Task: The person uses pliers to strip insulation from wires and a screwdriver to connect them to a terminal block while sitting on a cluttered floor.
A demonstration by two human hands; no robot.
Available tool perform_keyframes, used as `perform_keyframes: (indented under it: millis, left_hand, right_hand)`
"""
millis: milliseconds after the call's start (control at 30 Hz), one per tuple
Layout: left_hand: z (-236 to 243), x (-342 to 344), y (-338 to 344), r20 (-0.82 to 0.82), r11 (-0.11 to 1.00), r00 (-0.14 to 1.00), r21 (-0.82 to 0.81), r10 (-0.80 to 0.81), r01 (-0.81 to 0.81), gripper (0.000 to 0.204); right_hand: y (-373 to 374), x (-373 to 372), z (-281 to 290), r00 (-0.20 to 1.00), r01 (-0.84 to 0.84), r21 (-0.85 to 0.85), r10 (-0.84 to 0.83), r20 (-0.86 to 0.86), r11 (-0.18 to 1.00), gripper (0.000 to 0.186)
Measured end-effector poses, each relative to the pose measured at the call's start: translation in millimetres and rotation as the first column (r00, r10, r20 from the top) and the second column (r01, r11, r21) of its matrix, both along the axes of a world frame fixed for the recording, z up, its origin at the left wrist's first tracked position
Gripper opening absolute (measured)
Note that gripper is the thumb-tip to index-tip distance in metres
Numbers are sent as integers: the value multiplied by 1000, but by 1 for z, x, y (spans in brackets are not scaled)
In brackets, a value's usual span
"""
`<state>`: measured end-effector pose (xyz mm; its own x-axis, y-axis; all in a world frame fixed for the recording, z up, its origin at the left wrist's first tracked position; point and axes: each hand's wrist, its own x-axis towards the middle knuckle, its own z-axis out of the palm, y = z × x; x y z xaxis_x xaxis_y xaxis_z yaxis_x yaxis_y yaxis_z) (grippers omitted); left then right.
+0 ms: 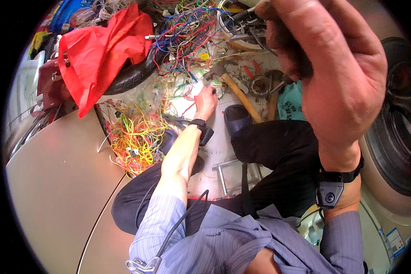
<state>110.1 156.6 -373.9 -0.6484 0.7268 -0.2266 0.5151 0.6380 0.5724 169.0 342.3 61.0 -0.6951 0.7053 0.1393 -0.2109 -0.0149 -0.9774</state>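
My left hand [206, 101] is low over the pale floor, its fingers bent together near a small dark piece that I cannot make out. Just beyond it lies a hammer with a wooden handle [240, 98], its dark head pointing away to the left. Scraps of coloured wire [183, 93] are strewn beside the fingers. My right hand [335, 68] is raised close to the camera, large in view at the upper right. Its fingers are curled inward, and whatever lies in the shadow between them is hidden.
Tangled blue and red wires [187, 34] heap up at the back. Yellow wires [139, 144] pile at my left, below a red cloth [109, 50] and a black tyre [137, 75]. A red-handled tool [248, 71] and teal plastic bag [289, 102] sit right of the hammer.
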Motion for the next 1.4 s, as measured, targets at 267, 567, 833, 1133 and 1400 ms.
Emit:
perform_keyframes:
  millis: [267, 567, 833, 1133, 1400]
  left_hand:
    - [81, -37, -4, 790, 926, 587, 71, 175, -371, 29]
    - [297, -78, -37, 977, 793, 201, 178, -72, -583, 29]
    - [377, -54, -96, 963, 722, 235, 257, -133, -643, 29]
    - [379, -44, -105, 943, 534, 146, 291, -298, -794, 18]
    - [390, -38, -107, 937, 488, 163, 303, -309, -818, 19]
  right_hand:
    - [-6, -15, -3, 997, -48, 108, 41, 59, 993, 12]
    - [-34, -37, 5, 996, -89, 112, 88, 21, 990, 21]
    - [-39, -29, 25, 925, -164, -226, 71, -372, 960, 14]
    - [-14, -12, 28, 788, -366, -365, 76, -611, 856, 22]
    - [-22, -18, 26, 738, -491, -381, 142, -659, 784, 23]
